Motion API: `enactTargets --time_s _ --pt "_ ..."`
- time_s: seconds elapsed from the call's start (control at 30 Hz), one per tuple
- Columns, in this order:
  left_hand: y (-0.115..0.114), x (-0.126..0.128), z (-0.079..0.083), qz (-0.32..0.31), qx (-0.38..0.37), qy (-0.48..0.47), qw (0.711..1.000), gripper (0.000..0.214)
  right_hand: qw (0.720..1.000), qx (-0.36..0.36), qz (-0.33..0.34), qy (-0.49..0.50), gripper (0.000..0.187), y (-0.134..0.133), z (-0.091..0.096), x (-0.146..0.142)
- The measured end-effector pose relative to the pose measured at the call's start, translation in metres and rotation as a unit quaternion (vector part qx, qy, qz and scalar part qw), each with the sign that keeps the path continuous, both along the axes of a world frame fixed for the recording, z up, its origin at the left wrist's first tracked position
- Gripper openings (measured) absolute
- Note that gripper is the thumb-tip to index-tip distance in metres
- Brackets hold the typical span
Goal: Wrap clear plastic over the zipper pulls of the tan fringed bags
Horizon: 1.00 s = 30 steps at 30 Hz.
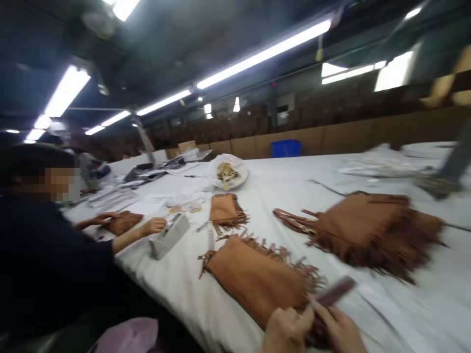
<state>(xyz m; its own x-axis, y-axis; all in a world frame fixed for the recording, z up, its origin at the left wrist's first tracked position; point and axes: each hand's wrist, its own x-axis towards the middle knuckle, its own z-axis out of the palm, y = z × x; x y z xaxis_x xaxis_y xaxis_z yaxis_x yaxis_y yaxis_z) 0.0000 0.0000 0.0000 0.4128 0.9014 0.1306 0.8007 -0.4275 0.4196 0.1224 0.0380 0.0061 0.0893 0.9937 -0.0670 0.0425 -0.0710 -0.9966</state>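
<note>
Low in the view, my left hand (289, 326) and my right hand (340, 326) come together with fingers closed on a dark brown leather strip (337, 290). One end of the strip sticks out up and to the right; more dark material shows between the hands, blurred. Just beyond my left hand lies a tan fringed bag (257, 274), flat, with a zipper along its near edge and a tassel at its left end. A smaller fringed pouch (223, 208) rests behind it. To the right, fringed brown bags (362, 220) with straps are piled up.
On the left a co-worker in dark clothing (47, 260) handles a brown leather piece (123, 223), one hand by a grey tape dispenser (171, 237). A plastic-lined bowl with gold-coloured items (227, 171) stands farther back. A grey post (458, 152) rises at right. White sheeting (279, 181) covers the table.
</note>
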Motion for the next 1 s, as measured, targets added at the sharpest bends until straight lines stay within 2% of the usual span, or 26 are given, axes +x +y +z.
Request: enactTargets --time_s 0.03,0.1,0.23,0.33,0.4,0.47,0.53,0.6,0.67,0.73,0.8,0.87,1.0 --pt "-0.001 0.003 -0.005 0.02 0.017 0.009 1.0 0.057 1.0 -0.015 -0.021 0.004 0.04 -0.002 -0.005 0.01" --pt "-0.002 0.006 -0.013 0.035 0.055 0.04 0.997 0.054 0.997 -0.031 0.004 0.065 0.05 -0.002 -0.01 0.02" --pt "-0.008 0.005 -0.027 0.025 0.119 0.065 0.99 0.06 1.0 0.01 -0.001 0.021 0.042 -0.001 -0.007 0.015" --pt "-0.01 0.003 -0.031 0.019 0.125 0.039 0.991 0.064 0.999 0.023 -0.017 -0.015 0.039 -0.002 -0.008 0.011" --pt "-0.01 0.001 -0.027 0.009 0.091 -0.036 0.995 0.063 1.0 0.005 -0.022 -0.012 0.045 -0.001 -0.012 0.012" --pt "-0.007 -0.004 -0.016 0.015 0.03 -0.177 0.984 0.055 1.0 -0.018 -0.02 0.013 0.05 0.0 -0.015 0.014" --pt "-0.002 -0.01 -0.001 0.076 -0.029 -0.33 0.941 0.049 0.998 -0.032 -0.018 0.042 0.052 0.001 -0.016 0.016" --pt "0.006 -0.015 0.016 0.157 -0.076 -0.41 0.895 0.052 0.998 -0.034 -0.022 0.057 0.053 0.001 -0.013 0.016" --pt "0.012 -0.016 0.029 0.176 -0.154 -0.407 0.883 0.055 0.997 -0.03 -0.018 0.066 0.053 0.0 -0.01 0.016" --pt "0.015 -0.012 0.035 0.117 -0.278 -0.371 0.878 0.062 0.997 -0.028 -0.011 0.07 0.053 -0.002 -0.008 0.016" --pt "0.016 -0.005 0.033 0.05 -0.372 -0.347 0.86 0.067 0.997 -0.028 -0.009 0.071 0.054 -0.004 -0.007 0.017" --pt "0.015 0.001 0.027 0.028 -0.391 -0.354 0.849 0.069 0.996 -0.026 -0.012 0.086 0.055 -0.006 -0.006 0.018" --pt "0.014 0.0 0.017 0.047 -0.354 -0.381 0.853 0.068 0.988 -0.028 -0.011 0.153 0.055 -0.008 -0.006 0.016"
